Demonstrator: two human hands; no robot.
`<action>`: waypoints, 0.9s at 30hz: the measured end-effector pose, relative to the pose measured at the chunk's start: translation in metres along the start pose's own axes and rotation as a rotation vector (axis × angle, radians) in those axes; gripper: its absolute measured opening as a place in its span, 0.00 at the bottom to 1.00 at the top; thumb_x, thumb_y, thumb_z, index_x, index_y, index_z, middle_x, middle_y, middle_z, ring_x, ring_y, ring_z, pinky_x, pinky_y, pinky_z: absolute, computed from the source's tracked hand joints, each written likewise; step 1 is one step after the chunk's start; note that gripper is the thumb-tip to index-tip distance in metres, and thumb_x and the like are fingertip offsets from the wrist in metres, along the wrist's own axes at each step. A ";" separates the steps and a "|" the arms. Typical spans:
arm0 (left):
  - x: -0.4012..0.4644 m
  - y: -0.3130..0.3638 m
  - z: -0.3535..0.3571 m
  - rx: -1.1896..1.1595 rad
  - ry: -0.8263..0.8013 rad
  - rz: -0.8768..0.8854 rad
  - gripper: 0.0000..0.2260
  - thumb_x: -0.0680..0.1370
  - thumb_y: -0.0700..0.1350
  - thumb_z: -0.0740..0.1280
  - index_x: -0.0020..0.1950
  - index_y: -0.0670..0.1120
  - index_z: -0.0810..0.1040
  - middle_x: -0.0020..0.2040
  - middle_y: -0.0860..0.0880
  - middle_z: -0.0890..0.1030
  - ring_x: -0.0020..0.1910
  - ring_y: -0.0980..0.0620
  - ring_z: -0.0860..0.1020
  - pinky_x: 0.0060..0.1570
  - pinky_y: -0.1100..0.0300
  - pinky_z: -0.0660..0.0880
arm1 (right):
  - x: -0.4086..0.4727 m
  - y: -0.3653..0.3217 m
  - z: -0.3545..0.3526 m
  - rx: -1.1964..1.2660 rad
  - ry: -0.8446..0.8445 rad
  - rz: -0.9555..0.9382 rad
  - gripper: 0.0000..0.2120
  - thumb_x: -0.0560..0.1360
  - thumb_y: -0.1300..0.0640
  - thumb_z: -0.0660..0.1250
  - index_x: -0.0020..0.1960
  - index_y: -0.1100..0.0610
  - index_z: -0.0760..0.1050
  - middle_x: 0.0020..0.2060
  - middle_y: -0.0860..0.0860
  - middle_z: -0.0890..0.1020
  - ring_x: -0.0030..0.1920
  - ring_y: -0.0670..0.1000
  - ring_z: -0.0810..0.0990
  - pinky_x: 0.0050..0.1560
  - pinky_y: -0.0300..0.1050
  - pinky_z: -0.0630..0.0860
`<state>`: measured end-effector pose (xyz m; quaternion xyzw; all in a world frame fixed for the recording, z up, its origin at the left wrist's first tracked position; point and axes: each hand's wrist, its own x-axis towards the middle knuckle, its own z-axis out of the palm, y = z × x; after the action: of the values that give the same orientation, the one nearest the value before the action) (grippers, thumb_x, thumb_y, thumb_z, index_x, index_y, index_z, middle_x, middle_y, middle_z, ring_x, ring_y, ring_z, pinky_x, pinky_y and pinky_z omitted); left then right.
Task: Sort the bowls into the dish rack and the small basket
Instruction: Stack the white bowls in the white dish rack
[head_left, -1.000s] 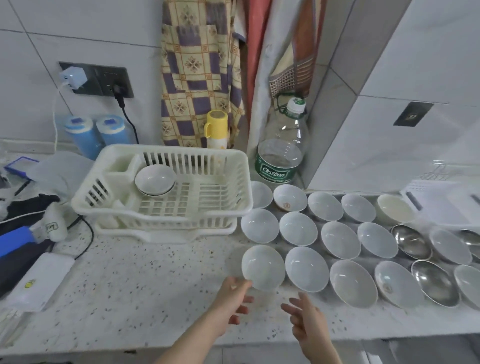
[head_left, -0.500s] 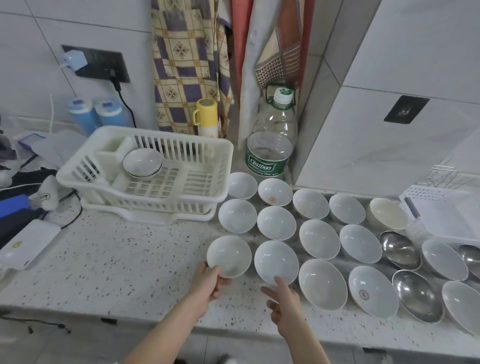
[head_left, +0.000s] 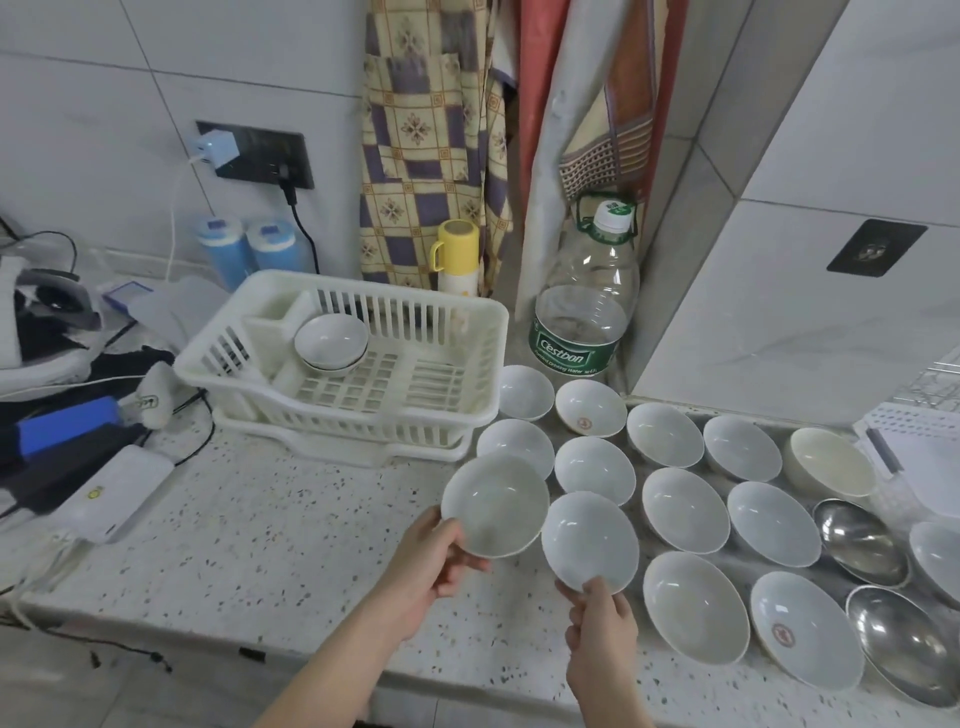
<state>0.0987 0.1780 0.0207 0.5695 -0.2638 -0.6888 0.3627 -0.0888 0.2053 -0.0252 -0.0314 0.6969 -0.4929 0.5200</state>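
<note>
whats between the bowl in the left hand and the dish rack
Only bare speckled countertop lies between the bowl gripped by the left hand and the dish rack, as the head view shows.

Bowls (head_left: 680, 509) right of dish rack (head_left: 415, 415)

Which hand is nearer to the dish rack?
Left. The left hand holds a bowl just in front of the dish rack. The right hand pinches another bowl further right and nearer the counter edge.
</note>
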 end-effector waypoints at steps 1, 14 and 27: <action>-0.002 0.008 -0.002 -0.004 -0.035 0.020 0.16 0.76 0.35 0.57 0.61 0.46 0.74 0.39 0.35 0.84 0.23 0.55 0.69 0.23 0.63 0.62 | -0.005 -0.003 0.006 0.031 -0.003 -0.029 0.06 0.75 0.63 0.59 0.49 0.60 0.72 0.42 0.60 0.85 0.27 0.48 0.59 0.19 0.36 0.58; -0.005 0.121 -0.114 -0.113 -0.061 0.319 0.16 0.76 0.35 0.59 0.61 0.47 0.74 0.40 0.34 0.84 0.23 0.55 0.65 0.22 0.64 0.61 | -0.066 -0.065 0.134 0.113 -0.110 -0.411 0.09 0.74 0.64 0.59 0.36 0.56 0.67 0.23 0.46 0.65 0.26 0.46 0.57 0.24 0.37 0.56; 0.027 0.173 -0.246 -0.164 0.097 0.408 0.16 0.77 0.35 0.62 0.61 0.51 0.76 0.42 0.34 0.85 0.23 0.55 0.68 0.20 0.65 0.62 | -0.060 -0.070 0.309 -0.408 -0.341 -0.727 0.18 0.76 0.59 0.60 0.64 0.48 0.66 0.50 0.42 0.77 0.37 0.37 0.81 0.35 0.39 0.68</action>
<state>0.3710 0.0656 0.0868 0.5052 -0.2990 -0.5923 0.5519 0.1393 0.0008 0.0745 -0.4571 0.6279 -0.4837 0.4036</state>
